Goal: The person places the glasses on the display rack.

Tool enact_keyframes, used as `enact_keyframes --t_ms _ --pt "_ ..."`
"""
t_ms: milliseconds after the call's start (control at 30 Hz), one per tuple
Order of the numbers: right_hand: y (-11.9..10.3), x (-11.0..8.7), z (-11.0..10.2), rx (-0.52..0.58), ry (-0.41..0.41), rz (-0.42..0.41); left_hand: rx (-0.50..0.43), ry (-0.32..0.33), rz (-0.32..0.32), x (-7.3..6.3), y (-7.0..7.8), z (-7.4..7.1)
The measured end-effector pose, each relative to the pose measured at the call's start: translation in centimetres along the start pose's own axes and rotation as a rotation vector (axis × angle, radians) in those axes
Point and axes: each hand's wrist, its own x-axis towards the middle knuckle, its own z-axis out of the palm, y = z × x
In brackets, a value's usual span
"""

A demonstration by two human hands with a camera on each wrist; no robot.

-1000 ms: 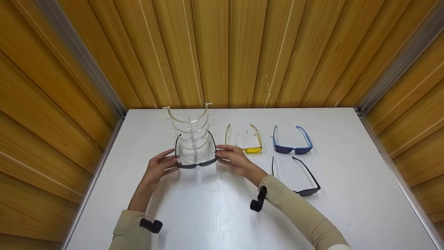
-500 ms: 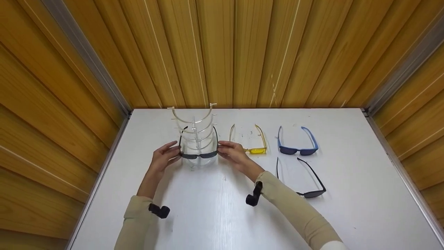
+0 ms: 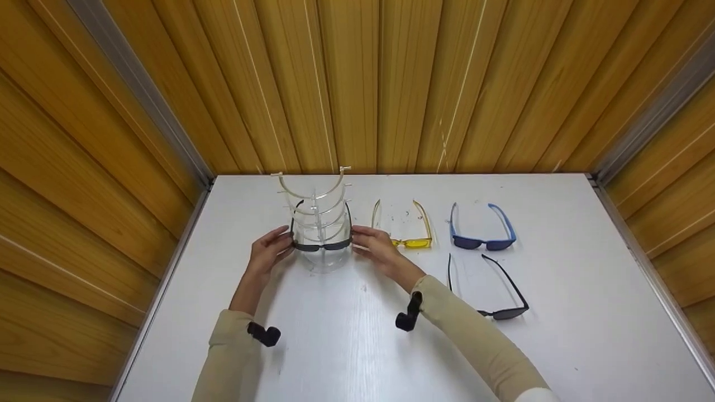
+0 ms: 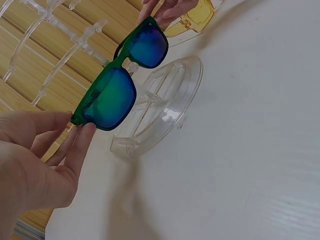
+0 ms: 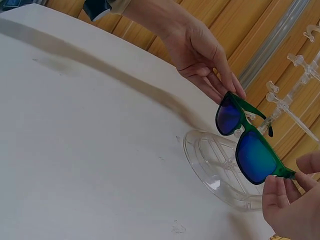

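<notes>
Between the two hands is a pair of sunglasses (image 4: pixel 109 97) with a dark green frame and blue-green mirrored lenses, temples unfolded and pointing back. My left hand (image 3: pixel 269 252) pinches the frame's left corner between thumb and fingers. At the opposite corner my right hand (image 3: pixel 380 250) grips it the same way, as the right wrist view also shows. The sunglasses sit at the lower part of a clear tiered display stand (image 3: pixel 317 209), in front of its post and above its oval base (image 5: pixel 210 170). Whether they rest on the stand's lowest arms cannot be told.
Right of the stand lie yellow glasses (image 3: pixel 418 243), partly behind the right hand. Farther right are blue-framed sunglasses (image 3: pixel 485 244), with black sunglasses (image 3: pixel 508 312) nearer the front, partly hidden by the right sleeve. A wood-panelled wall (image 3: pixel 357 84) rises behind the white table (image 3: pixel 346 346).
Both hands have carried the sunglasses back and slightly up toward the stand's post, so its base now shows in front of them. The view has shifted slightly. The other glasses have stayed put.
</notes>
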Motion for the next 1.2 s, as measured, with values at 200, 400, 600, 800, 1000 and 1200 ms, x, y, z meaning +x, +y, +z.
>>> enact_keyframes --t_ms 200,400,600,800,1000,1200 --pt "0.0 0.2 -0.2 -0.041 -0.037 0.026 0.007 0.008 -0.001 0.3 -0.2 0.1" --pt "-0.2 0.3 -0.3 -0.041 -0.044 0.021 0.018 -0.002 0.014 0.5 -0.2 0.2" --pt "0.0 0.4 -0.4 -0.069 -0.047 0.035 0.025 -0.014 0.021 0.5 -0.4 0.1" --pt "0.1 0.3 -0.6 -0.057 -0.027 0.037 0.038 -0.010 0.007 0.6 -0.8 0.2" --pt "0.0 -0.4 -0.9 -0.055 -0.058 0.039 0.036 0.016 -0.010 0.5 -0.7 -0.1" --pt "-1.3 -2.2 -2.1 -0.087 -0.121 0.088 0.069 0.070 -0.062 -0.7 -0.7 -1.2"
